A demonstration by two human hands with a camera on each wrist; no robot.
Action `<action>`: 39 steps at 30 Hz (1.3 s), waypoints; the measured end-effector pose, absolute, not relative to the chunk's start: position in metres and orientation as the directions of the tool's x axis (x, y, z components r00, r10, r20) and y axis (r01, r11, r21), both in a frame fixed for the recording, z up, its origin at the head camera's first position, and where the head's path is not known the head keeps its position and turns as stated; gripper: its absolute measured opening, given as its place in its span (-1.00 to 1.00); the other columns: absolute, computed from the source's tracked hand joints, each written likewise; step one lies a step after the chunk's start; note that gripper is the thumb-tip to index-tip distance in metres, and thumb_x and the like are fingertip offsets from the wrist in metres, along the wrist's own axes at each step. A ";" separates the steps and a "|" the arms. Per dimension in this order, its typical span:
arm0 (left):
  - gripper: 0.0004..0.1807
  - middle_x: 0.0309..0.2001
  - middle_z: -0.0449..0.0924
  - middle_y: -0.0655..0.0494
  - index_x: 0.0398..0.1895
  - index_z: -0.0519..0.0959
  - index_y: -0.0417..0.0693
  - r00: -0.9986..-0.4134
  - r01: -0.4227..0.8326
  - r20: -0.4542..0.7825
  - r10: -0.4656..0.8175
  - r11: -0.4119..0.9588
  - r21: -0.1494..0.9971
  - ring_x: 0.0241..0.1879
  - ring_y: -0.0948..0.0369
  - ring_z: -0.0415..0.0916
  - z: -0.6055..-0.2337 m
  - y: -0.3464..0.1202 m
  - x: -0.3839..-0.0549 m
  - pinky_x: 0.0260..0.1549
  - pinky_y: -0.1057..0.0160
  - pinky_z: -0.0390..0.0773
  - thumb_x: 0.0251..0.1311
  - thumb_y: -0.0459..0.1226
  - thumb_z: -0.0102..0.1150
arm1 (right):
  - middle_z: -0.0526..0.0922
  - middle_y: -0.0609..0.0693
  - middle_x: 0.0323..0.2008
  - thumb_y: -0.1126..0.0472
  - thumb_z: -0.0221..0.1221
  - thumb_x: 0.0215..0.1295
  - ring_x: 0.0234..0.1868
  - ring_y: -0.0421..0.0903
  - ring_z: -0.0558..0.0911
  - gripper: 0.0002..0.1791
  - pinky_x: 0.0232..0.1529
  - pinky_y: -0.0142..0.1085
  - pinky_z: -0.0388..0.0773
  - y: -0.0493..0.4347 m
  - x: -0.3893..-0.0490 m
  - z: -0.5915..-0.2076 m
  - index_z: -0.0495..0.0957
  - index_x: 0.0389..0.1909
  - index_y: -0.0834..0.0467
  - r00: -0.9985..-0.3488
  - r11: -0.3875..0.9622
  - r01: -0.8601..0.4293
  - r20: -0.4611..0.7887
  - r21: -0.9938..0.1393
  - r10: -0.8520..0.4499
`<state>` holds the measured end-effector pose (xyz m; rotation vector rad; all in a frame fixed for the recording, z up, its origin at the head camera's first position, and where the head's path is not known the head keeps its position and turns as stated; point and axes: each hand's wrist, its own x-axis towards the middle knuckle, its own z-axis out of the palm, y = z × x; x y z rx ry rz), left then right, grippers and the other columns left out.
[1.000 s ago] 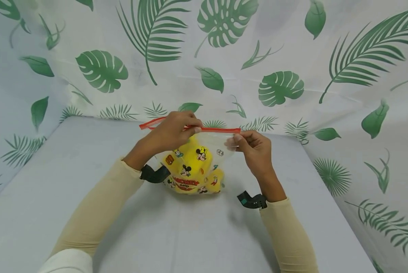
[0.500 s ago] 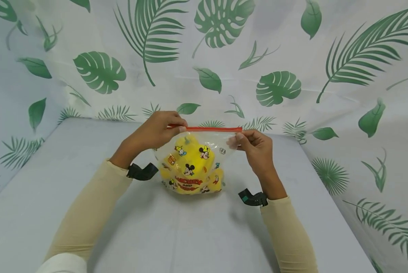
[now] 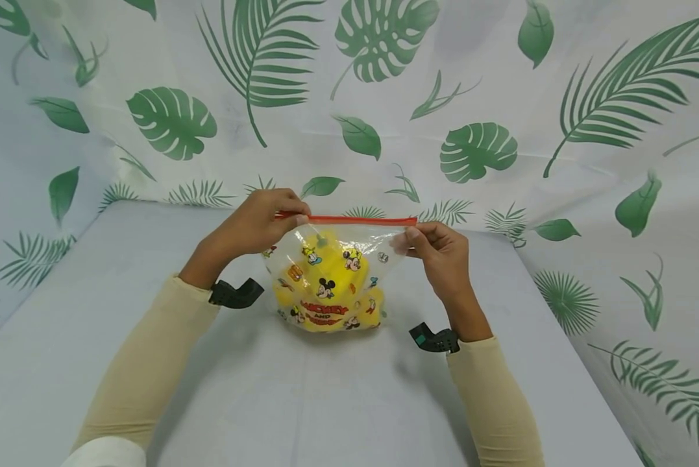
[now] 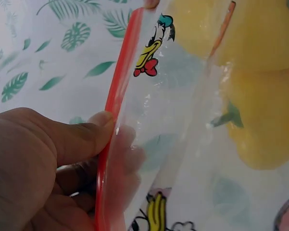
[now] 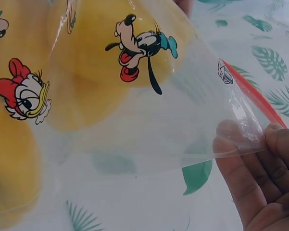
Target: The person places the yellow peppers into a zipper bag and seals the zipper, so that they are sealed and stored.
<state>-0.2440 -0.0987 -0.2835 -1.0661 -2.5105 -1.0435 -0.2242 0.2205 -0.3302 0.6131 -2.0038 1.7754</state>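
A clear zip bag (image 3: 384,241) printed with cartoon characters stands on the table, its red zip strip (image 3: 361,221) along the top. Inside are yellow bell peppers (image 4: 262,120) with green stems, seen through the plastic. My left hand (image 3: 256,224) pinches the red strip toward its left end, thumb in front and fingers behind in the left wrist view. At the upper right corner, just below the strip, my right hand (image 3: 447,259) pinches the plastic between thumb and fingers. The strip's left end is hidden behind my left hand.
The bag rests on a pale cloth-covered table (image 3: 302,402). Behind and beside it hangs a white curtain (image 3: 407,149) with green leaf prints. Black camera mounts (image 3: 236,294) sit on both wrists.
My left hand has slid left along the red strip, from near the middle toward the left end. The strip's gaping left part is no longer visible. My right hand has stayed at its corner.
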 end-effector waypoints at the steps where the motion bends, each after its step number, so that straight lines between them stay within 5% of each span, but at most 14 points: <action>1: -0.80 -0.26 0.57 0.01 -0.10 0.68 -0.24 -0.709 0.702 0.451 0.542 0.481 0.526 -0.29 0.12 0.42 -0.284 -0.099 -0.244 -0.27 0.16 0.47 0.30 -0.36 0.14 | 0.73 0.13 -0.37 0.30 0.16 0.34 -0.37 -0.07 0.72 -0.75 -0.22 -0.22 0.64 0.221 -0.224 -0.330 0.55 -0.22 0.50 -0.826 0.104 -0.564 0.561 -0.819 -0.060; 25: -0.82 -0.30 0.56 0.04 -0.14 0.69 -0.24 -0.711 0.704 0.529 0.463 0.479 0.525 -0.32 0.17 0.40 -0.299 -0.140 -0.250 -0.33 0.15 0.43 0.27 -0.39 0.17 | 0.73 0.04 -0.35 0.26 0.18 0.34 -0.32 -0.12 0.72 -0.73 -0.22 -0.29 0.63 0.239 -0.233 -0.333 0.58 -0.18 0.45 -0.837 0.142 -0.541 0.548 -0.829 0.006; 36: -0.80 -0.18 0.62 0.01 -0.11 0.68 -0.24 -0.754 0.656 0.523 0.398 0.489 0.574 -0.20 0.13 0.51 -0.306 -0.152 -0.252 -0.18 0.13 0.51 0.27 -0.34 0.17 | 0.72 0.05 -0.33 0.23 0.20 0.32 -0.31 -0.10 0.72 -0.76 -0.21 -0.27 0.63 0.241 -0.235 -0.337 0.59 -0.18 0.38 -0.860 0.080 -0.506 0.509 -0.859 0.035; 39: -0.64 -0.06 0.60 -0.05 0.11 0.59 -0.21 -0.811 0.585 0.484 0.328 0.446 0.677 -0.09 0.07 0.55 -0.315 -0.149 -0.255 -0.07 0.07 0.53 0.32 -0.22 0.16 | 0.71 0.05 -0.32 0.21 0.20 0.32 -0.29 -0.09 0.72 -0.75 -0.21 -0.27 0.63 0.242 -0.236 -0.340 0.60 -0.16 0.36 -0.872 0.048 -0.486 0.488 -0.872 0.040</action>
